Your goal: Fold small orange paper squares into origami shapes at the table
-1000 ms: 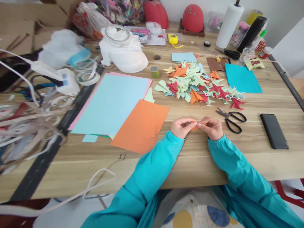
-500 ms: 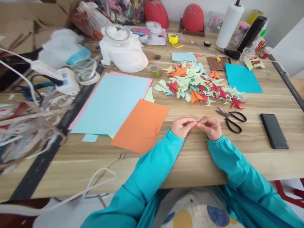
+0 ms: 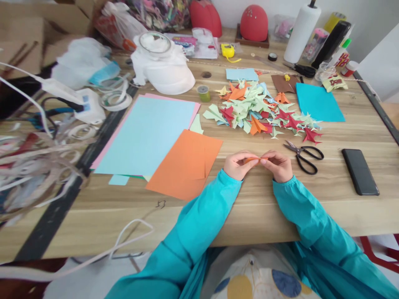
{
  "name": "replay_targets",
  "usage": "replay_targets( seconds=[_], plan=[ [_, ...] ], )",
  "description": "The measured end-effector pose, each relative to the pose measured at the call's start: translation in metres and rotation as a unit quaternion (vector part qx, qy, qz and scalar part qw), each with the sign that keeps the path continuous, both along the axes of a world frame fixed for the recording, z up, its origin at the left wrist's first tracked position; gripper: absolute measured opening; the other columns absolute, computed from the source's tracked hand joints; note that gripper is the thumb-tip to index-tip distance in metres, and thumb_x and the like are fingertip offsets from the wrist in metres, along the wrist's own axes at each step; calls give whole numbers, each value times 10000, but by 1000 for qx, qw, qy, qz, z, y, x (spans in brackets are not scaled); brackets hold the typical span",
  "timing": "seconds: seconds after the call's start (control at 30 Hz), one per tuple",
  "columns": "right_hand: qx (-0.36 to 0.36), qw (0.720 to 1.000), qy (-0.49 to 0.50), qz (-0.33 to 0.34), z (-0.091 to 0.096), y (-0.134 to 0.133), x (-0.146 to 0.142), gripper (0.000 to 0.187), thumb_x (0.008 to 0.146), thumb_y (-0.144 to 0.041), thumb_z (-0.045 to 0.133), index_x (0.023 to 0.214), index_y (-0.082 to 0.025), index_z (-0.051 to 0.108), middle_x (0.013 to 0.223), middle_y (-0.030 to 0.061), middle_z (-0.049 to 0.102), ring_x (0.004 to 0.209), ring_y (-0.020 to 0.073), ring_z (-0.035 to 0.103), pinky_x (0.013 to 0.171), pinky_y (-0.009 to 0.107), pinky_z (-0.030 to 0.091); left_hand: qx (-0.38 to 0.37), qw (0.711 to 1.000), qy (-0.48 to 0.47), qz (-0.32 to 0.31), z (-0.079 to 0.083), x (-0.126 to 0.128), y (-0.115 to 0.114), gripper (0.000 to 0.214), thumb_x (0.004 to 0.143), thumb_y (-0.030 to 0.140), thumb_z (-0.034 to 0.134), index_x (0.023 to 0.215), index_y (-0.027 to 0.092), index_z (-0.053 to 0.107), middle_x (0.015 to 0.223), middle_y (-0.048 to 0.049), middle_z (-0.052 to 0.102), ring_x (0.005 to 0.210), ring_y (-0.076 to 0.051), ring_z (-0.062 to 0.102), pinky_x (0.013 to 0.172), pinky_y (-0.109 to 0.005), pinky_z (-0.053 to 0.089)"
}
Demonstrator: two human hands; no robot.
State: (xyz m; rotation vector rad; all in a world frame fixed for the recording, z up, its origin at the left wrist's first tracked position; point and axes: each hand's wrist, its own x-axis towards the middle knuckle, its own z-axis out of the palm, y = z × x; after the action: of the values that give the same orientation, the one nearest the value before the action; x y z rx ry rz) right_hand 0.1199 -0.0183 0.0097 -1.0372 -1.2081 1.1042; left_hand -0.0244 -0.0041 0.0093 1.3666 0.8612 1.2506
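My left hand (image 3: 238, 165) and my right hand (image 3: 278, 165) meet over the wooden table (image 3: 249, 207), both pinched on a small folded orange paper piece (image 3: 255, 159) held between the fingertips. Most of that piece is hidden by my fingers. A large orange sheet (image 3: 185, 162) lies just left of my left hand. Black scissors (image 3: 304, 155) lie just right of my right hand. A heap of folded paper shapes (image 3: 260, 112) in green, red and orange sits beyond my hands.
A light blue sheet (image 3: 148, 133) over pink paper lies left of centre. A black phone (image 3: 360, 171) rests at the right, a teal sheet (image 3: 318, 103) behind it. Tape rolls (image 3: 115, 99), cords, a white cap (image 3: 165, 66) and a paper-towel roll (image 3: 301, 33) crowd the back and left.
My fingers have shifted slightly on the orange piece, which now shows as a thin strip between my hands. Everything else stays in place.
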Motion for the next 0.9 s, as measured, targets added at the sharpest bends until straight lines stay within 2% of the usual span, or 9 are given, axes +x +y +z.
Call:
replay_targets(
  seconds=[0.2, 0.33, 0.53, 0.73, 0.9],
  plan=[
    [26, 999, -4, 19, 0, 1, 2, 103, 632, -286, 717, 618, -206, 653, 600, 2, 595, 550, 111, 529, 543, 276, 435, -4, 1000, -11, -13, -4, 0, 2, 78, 644, 240, 691, 676, 169, 679, 656, -22, 635, 585, -107, 569, 565, -247, 474],
    [38, 999, -13, 22, 1, 2, 4, 110, 627, -279, 722, 584, -210, 648, 567, -7, 583, 555, 114, 531, 559, 277, 434, -19, 999, -28, -22, -5, -1, 4, 78, 614, 240, 715, 634, 174, 680, 677, -27, 653, 649, -124, 595, 614, -255, 492],
    [47, 999, 0, 27, 0, 1, 2, 65, 633, -237, 721, 641, -214, 661, 593, -7, 604, 581, 112, 551, 572, 268, 438, -26, 998, -45, -32, -4, -3, 5, 63, 609, 222, 719, 642, 177, 689, 663, -20, 645, 611, -108, 586, 574, -236, 484],
    [54, 998, 14, 26, -2, 2, 1, 67, 631, -225, 724, 621, -205, 660, 599, 0, 615, 571, 111, 552, 566, 268, 446, -46, 998, -48, -19, -4, 2, 3, 86, 586, 227, 731, 646, 177, 696, 648, -23, 648, 603, -110, 580, 571, -238, 473],
    [44, 999, 25, 15, -6, 3, 4, 58, 641, -196, 716, 615, -208, 665, 601, -5, 607, 529, 95, 523, 520, 255, 420, -74, 996, -46, 21, 0, 1, 1, 102, 619, 267, 705, 646, 170, 687, 666, -21, 645, 588, -102, 558, 536, -232, 447]
  ],
)
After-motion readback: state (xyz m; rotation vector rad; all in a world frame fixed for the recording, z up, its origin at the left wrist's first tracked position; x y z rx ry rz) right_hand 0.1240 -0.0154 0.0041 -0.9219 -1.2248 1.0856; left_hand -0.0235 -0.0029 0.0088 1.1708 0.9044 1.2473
